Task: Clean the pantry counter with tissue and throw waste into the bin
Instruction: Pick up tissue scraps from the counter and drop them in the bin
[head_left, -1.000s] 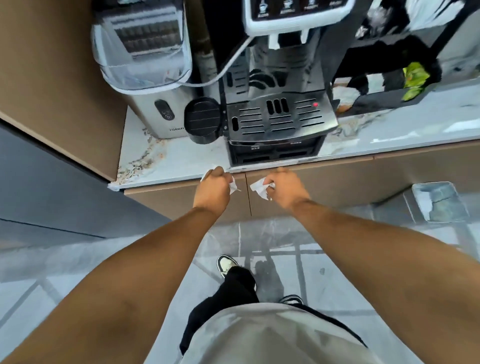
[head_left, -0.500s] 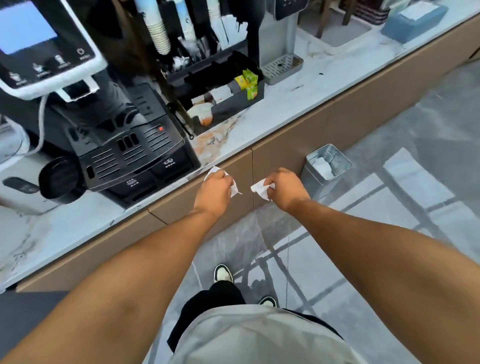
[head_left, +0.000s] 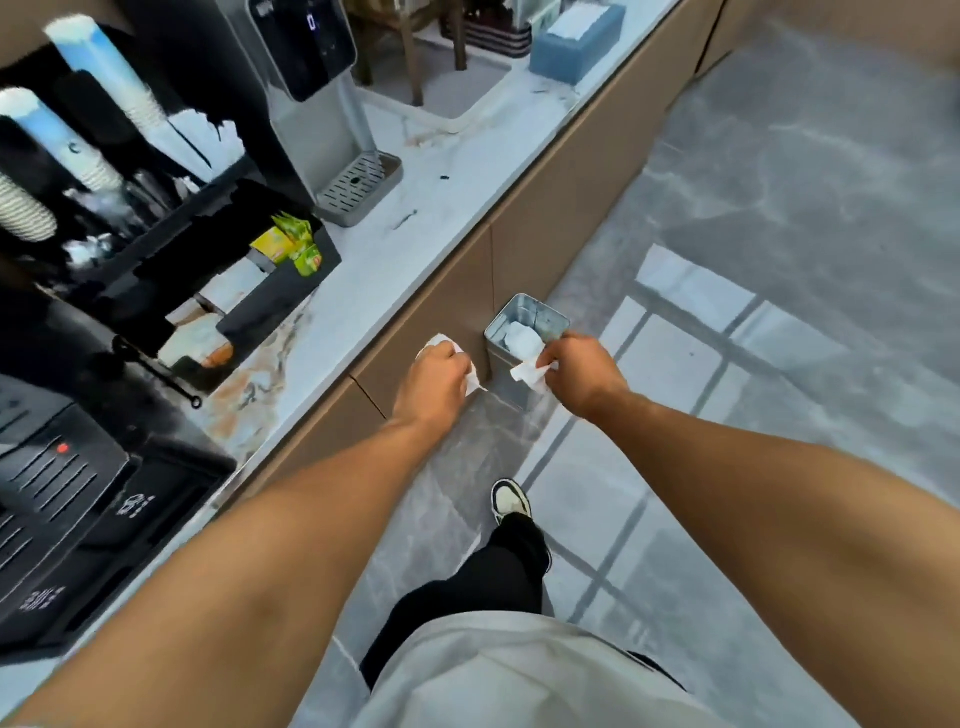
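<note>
Left hand (head_left: 436, 382) is closing around a crumpled white tissue (head_left: 470, 376) beside the cabinet front; right hand (head_left: 582, 371) is pinching a second tissue piece (head_left: 530, 372) at the near rim of the bin (head_left: 540, 317), a square metal container standing upright on the floor and holding white waste paper (head_left: 522, 340). Farther left, the pantry counter (head_left: 415, 234) is bearing a black coffee machine (head_left: 62, 509) with unreadable white markings, an organiser tray (head_left: 275, 291) holding green-yellow sachets (head_left: 293, 244), and, at the far end, a blue tissue box (head_left: 574, 44).

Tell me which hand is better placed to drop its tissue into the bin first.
Right. The right hand holds its tissue at the metal bin, near its open top. The left hand grips its tissue beside the bin, against the cabinet front.
</note>
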